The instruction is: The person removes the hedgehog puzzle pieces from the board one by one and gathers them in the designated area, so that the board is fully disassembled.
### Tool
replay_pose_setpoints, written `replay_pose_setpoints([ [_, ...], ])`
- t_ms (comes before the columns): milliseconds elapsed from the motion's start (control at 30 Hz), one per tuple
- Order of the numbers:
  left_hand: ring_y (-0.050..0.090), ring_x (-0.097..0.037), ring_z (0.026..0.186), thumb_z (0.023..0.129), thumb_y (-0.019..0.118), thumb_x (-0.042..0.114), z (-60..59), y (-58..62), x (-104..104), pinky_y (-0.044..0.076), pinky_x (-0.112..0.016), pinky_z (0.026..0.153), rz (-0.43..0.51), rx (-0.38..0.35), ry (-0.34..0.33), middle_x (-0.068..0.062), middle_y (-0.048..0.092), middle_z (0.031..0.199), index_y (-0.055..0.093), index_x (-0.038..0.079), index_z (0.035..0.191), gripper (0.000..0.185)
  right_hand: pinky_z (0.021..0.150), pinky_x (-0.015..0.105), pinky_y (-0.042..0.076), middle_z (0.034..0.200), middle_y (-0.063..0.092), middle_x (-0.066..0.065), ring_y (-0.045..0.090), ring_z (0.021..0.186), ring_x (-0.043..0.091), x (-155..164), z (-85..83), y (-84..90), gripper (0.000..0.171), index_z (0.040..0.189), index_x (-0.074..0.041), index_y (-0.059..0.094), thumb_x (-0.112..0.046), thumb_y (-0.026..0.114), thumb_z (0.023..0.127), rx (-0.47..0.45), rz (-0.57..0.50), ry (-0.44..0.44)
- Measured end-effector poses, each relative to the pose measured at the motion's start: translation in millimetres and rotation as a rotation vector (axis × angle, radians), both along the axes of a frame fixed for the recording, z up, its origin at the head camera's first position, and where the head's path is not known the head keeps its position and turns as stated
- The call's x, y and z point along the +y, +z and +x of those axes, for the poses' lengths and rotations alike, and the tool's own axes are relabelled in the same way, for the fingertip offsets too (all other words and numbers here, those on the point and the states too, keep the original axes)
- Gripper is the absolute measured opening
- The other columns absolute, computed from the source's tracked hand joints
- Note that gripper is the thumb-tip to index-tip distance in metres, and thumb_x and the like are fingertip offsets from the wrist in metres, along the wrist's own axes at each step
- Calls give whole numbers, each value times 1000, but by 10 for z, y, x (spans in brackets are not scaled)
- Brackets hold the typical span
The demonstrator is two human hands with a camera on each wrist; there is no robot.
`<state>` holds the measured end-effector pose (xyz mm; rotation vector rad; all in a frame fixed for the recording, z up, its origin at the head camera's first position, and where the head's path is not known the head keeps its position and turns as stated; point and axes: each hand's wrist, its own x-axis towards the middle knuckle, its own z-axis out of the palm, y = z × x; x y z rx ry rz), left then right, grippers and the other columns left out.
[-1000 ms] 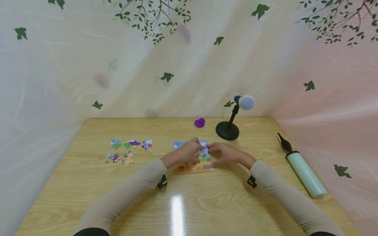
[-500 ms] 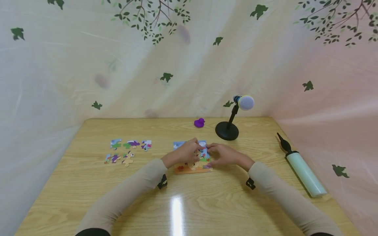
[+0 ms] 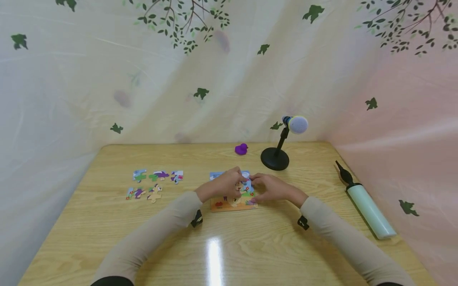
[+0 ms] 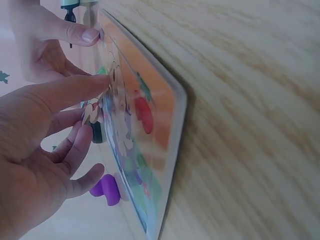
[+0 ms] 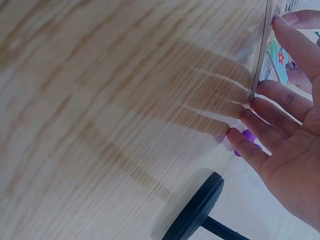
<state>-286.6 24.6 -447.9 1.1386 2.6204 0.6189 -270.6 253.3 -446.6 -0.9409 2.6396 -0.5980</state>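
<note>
Both hands lie with relaxed, mostly straight fingers on the puzzle board (image 3: 234, 203) at the table's (image 3: 229, 246) middle, the left hand (image 3: 223, 187) over its left half, the right hand (image 3: 272, 188) against its right edge, bare wood stretching toward the near edge.

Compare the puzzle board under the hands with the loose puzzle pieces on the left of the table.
The puzzle board is one rectangular tray with an orange border; the loose puzzle pieces are six or so small, irregular cut-outs. The board lies at the table's middle, with the left hand and right hand on it; the pieces lie apart, in two rows, untouched. Both lie flat on the wooden table and carry the same bright cartoon colours.
</note>
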Motion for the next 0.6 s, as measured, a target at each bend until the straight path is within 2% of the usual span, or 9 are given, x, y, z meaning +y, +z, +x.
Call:
replay_pose_setpoints([
  [267,48,-15,89,84,83,13,17,78,31,46,-24,76,-43,20,-7,-12,58,110,64,0,133,54,115,54,40,150,53,21,50,139,41,2,-3,16,62,130,3,66,-37,82,86,4,-8,8],
  [433,49,-15,90,85,83,14,11,79,34,46,-24,76,-58,47,-13,-13,59,113,63,2,134,54,115,53,40,150,53,21,50,139,40,1,-5,28,61,130,3,66,-36,82,86,-1,-14,11],
  [600,56,-18,94,83,82,16,15,54,19,50,-35,89,-67,124,-20,-11,63,115,66,6,133,54,115,53,41,149,53,21,51,138,40,9,-13,20,61,129,3,67,-37,82,86,1,-19,17],
])
